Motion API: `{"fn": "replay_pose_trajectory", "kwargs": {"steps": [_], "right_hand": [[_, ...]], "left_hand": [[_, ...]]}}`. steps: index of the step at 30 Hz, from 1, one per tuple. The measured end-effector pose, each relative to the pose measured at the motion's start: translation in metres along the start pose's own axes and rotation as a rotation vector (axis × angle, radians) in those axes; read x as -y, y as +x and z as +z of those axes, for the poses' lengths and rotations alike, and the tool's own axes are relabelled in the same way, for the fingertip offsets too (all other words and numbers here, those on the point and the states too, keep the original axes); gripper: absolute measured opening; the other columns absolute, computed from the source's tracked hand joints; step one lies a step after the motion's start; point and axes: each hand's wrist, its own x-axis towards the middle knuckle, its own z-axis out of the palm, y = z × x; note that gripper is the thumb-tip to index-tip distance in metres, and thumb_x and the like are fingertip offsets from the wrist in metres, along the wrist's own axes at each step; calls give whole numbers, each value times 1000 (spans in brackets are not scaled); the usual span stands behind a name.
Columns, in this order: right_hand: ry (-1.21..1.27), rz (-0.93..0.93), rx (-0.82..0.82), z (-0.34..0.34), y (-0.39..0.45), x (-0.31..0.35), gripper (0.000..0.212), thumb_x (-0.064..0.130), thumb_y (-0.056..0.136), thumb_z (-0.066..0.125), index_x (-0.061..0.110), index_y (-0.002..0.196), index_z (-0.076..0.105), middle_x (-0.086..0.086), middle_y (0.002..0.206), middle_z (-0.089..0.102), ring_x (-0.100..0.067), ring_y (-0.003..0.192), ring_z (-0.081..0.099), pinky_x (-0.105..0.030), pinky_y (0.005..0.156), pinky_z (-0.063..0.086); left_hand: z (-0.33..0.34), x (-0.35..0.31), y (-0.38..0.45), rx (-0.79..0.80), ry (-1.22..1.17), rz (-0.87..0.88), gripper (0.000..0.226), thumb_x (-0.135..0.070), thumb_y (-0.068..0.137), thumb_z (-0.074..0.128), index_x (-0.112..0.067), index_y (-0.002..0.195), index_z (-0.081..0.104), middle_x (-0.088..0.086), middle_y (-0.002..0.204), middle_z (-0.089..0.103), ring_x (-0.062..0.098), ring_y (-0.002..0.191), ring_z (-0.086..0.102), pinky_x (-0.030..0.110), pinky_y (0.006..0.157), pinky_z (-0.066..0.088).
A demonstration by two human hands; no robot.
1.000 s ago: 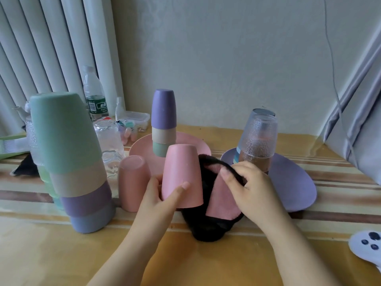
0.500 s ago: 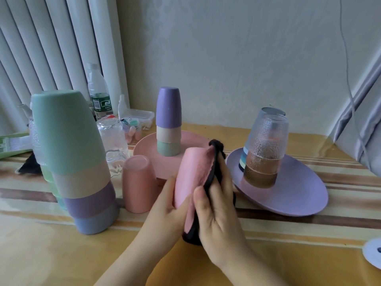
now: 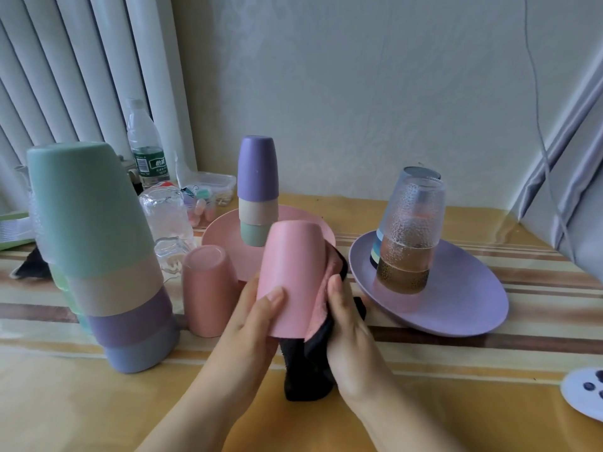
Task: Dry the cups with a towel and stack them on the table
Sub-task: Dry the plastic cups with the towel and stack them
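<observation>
Head view, frame centre: left hand point(image 3: 257, 316) grips the inverted pink plastic cup point(image 3: 291, 279); right hand point(image 3: 346, 324) presses the pink-and-black cloth towel point(image 3: 321, 316) against its side. Cup appears light, rigid, likely slippery when wet; hold mid-wall.

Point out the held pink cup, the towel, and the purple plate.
held pink cup point(image 3: 293, 275), head view, on its side wall.
towel point(image 3: 321, 308), head view, on the pink fold against the cup.
purple plate point(image 3: 463, 298), head view, on its bare right side.

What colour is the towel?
Pink on one side, black on the other, seen in the head view.
</observation>
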Motion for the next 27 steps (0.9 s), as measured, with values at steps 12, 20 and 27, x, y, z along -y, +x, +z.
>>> {"fn": "replay_pose_trajectory", "kwargs": {"steps": [12,20,27], "right_hand": [[-255,-216,-137,2,-3,2,34,46,92,41,37,124,44,36,118,51,13,118,43,-2,94,30],[-479,-343,-123,12,-4,1,64,57,92,33,22,145,26,3,142,33,-2,135,28,-15,110,22],[298,74,30,-18,9,19,63,64,81,50,22,127,58,0,131,60,-14,129,48,-42,112,31]], "left_hand": [[8,-8,-2,-204,378,258,38,-59,85,49,-37,115,55,-27,104,65,-10,94,62,7,72,47],[8,-16,-3,-54,286,57,34,-49,85,51,-28,109,61,-21,94,71,-9,89,63,7,72,45],[11,-11,-8,201,-82,-180,57,-50,80,58,-23,131,58,3,133,62,16,126,55,29,105,44]]}}
